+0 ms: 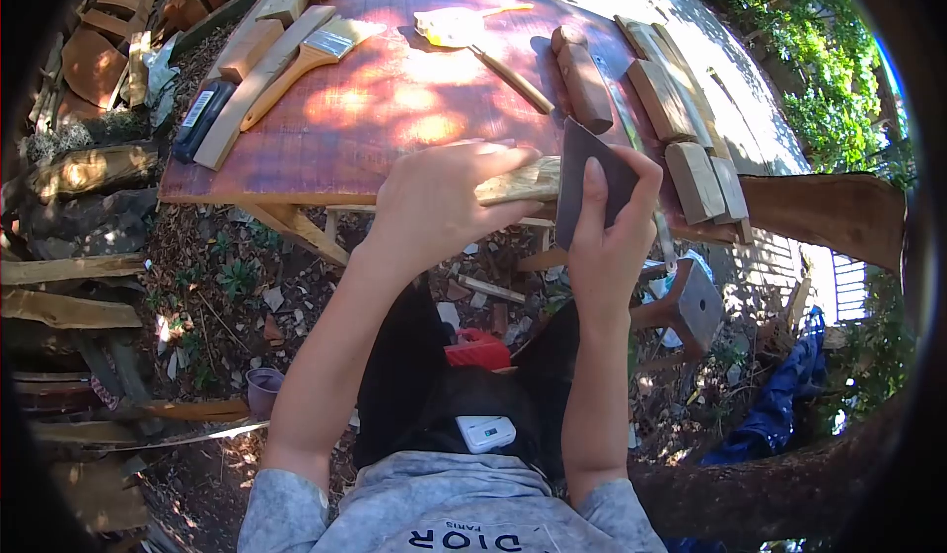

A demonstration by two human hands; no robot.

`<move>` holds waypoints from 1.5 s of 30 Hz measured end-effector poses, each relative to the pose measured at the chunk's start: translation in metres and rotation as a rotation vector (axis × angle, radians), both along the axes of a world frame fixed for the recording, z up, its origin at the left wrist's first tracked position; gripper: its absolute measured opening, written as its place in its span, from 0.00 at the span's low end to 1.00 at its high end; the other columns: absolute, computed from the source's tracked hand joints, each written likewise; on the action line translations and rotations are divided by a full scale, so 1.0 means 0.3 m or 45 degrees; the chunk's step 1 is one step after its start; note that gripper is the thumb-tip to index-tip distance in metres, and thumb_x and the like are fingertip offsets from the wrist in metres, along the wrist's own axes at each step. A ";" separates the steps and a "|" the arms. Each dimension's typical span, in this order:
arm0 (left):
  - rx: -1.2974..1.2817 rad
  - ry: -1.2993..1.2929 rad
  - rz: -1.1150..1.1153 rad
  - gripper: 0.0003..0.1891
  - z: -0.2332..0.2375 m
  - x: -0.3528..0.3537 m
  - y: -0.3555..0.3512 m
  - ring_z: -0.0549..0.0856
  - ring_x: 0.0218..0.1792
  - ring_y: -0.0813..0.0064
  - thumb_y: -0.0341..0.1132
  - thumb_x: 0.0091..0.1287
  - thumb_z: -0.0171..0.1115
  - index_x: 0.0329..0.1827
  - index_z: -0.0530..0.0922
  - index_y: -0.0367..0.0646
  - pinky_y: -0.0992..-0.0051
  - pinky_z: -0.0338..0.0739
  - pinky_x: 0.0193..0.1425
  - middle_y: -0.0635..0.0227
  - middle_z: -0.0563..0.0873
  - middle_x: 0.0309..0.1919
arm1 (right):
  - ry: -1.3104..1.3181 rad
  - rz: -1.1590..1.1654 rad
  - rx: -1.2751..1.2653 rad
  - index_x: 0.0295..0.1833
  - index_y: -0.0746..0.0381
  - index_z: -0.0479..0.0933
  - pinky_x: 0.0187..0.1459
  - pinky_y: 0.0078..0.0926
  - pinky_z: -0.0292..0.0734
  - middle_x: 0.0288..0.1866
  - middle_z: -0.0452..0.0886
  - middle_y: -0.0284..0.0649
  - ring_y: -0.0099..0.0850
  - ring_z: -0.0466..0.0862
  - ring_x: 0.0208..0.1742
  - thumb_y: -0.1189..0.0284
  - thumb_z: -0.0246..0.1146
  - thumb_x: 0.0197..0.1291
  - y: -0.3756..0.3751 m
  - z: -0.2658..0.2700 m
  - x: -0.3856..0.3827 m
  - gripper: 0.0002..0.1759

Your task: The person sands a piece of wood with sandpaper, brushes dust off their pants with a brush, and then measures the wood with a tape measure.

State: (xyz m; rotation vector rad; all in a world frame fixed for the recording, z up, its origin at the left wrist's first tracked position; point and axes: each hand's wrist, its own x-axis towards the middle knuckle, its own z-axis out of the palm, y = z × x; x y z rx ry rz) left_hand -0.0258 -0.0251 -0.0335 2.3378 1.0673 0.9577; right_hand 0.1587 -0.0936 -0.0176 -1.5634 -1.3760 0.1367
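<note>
My left hand (434,193) is wrapped round a pale piece of wood (520,180) at the near edge of the table. Between the thumb and fingers of my right hand (614,227) is a dark sheet of sandpaper (596,163), held upright against the right end of the wood. That end is hidden behind the sheet. Beyond my hands, a paintbrush (311,60) with a wooden handle, a thin wooden-handled tool (513,79) and a brown shaped wood piece (583,79) lie on the reddish table (375,109).
Wood blocks (658,99) line the table's right edge, and others (252,50) its left, beside a dark bottle (202,119). A yellowish flat item (449,28) lies toward the back. A red object (478,349) is on the littered ground; a white device (485,433) rests on my lap.
</note>
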 end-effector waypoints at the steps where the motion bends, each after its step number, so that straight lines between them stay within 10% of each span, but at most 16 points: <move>1: 0.026 0.008 0.013 0.30 -0.007 -0.006 0.004 0.94 0.58 0.55 0.55 0.66 0.80 0.67 0.91 0.49 0.59 0.88 0.61 0.58 0.95 0.60 | -0.041 -0.011 0.089 0.68 0.63 0.72 0.47 0.40 0.88 0.49 0.91 0.56 0.47 0.96 0.46 0.68 0.63 0.87 0.005 -0.021 -0.008 0.15; 7: -0.055 0.018 0.030 0.30 0.031 0.001 0.014 0.94 0.58 0.54 0.56 0.68 0.79 0.68 0.91 0.49 0.59 0.88 0.62 0.57 0.94 0.61 | 0.101 0.010 0.006 0.68 0.63 0.73 0.59 0.37 0.83 0.58 0.87 0.49 0.38 0.90 0.56 0.66 0.64 0.87 -0.130 -0.089 -0.010 0.16; 13: 0.001 0.131 0.059 0.30 0.029 -0.002 -0.003 0.94 0.59 0.55 0.53 0.67 0.80 0.68 0.91 0.48 0.59 0.88 0.64 0.56 0.94 0.62 | -0.043 -0.024 -0.028 0.67 0.61 0.72 0.41 0.46 0.86 0.42 0.91 0.56 0.52 0.95 0.41 0.68 0.63 0.87 0.020 0.018 -0.006 0.13; 27: -0.062 0.122 0.093 0.33 0.029 0.008 -0.009 0.94 0.56 0.54 0.60 0.66 0.80 0.70 0.90 0.53 0.59 0.87 0.62 0.59 0.95 0.61 | 0.087 -0.157 -0.049 0.65 0.59 0.78 0.44 0.41 0.88 0.40 0.92 0.51 0.43 0.96 0.41 0.57 0.68 0.82 -0.105 0.127 0.158 0.19; 35: -0.043 0.122 0.059 0.34 0.026 0.011 -0.006 0.94 0.58 0.54 0.61 0.67 0.79 0.71 0.90 0.54 0.59 0.87 0.64 0.59 0.94 0.62 | -0.482 -0.149 -0.163 0.64 0.55 0.84 0.41 0.43 0.82 0.33 0.89 0.43 0.43 0.89 0.33 0.55 0.68 0.81 0.066 0.190 0.325 0.18; 45: -0.013 0.138 0.069 0.34 0.022 0.011 -0.003 0.94 0.59 0.54 0.61 0.66 0.81 0.70 0.90 0.50 0.59 0.87 0.64 0.57 0.94 0.62 | 0.345 0.401 -0.030 0.56 0.67 0.86 0.42 0.26 0.76 0.32 0.84 0.33 0.21 0.82 0.37 0.58 0.66 0.84 0.191 0.085 0.308 0.20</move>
